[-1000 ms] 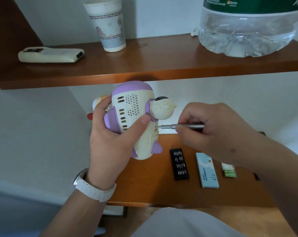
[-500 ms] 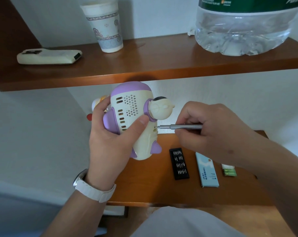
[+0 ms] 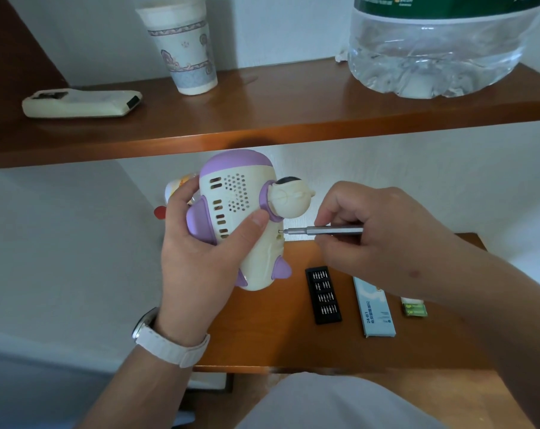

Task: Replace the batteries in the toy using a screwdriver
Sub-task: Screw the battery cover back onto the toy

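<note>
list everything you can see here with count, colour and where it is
toy: 1, cream and purple, held mid-frame
screwdriver: 1, silver, tip at toy's side
bit tray: 1, black, on desk
box: 1, light blue, right of bit tray
battery pack: 1, green, right of box
paper cup: 1, white patterned, upper shelf
remote: 1, cream, upper shelf, left
water bottle: 1, clear, upper shelf, right
watch: 1, white, left wrist
left hand: 1, grips toy
right hand: 1, fingers pinch screwdriver
</note>
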{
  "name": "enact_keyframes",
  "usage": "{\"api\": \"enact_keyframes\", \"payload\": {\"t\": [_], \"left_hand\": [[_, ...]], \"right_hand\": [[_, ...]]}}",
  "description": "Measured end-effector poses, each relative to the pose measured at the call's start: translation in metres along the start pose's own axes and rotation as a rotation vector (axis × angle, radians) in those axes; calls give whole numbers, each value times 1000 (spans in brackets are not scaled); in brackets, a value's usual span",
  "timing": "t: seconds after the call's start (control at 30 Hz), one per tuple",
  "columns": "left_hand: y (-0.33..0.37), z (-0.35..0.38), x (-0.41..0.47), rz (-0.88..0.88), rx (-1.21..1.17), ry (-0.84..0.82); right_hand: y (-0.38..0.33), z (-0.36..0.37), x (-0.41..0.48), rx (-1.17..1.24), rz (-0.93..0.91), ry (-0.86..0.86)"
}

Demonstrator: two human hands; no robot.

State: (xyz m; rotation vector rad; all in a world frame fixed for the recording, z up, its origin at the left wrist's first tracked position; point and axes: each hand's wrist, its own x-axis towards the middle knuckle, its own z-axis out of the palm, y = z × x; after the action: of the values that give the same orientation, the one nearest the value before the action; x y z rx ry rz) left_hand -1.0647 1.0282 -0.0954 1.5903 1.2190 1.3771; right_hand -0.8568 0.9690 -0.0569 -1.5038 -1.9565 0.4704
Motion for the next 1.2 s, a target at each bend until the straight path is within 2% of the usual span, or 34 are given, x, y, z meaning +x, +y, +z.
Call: {"api": "enact_keyframes", "payload": {"t": [0.2, 0.4, 0.73, 0.97, 1.2], "left_hand": [[-2, 5, 0, -17, 20, -19], [-4, 5, 2, -22, 25, -9], [-7, 4, 4, -48, 21, -14], [-12, 4, 6, -99, -10, -5], [-16, 4, 7, -127, 9, -20]], "right_hand": [[1, -1, 2, 5, -3, 69], [3, 0, 1, -11, -20, 18], [3, 2, 5, -61, 74, -33], [4, 5, 6, 15, 50, -28], [5, 7, 8, -70, 21, -19]]}}
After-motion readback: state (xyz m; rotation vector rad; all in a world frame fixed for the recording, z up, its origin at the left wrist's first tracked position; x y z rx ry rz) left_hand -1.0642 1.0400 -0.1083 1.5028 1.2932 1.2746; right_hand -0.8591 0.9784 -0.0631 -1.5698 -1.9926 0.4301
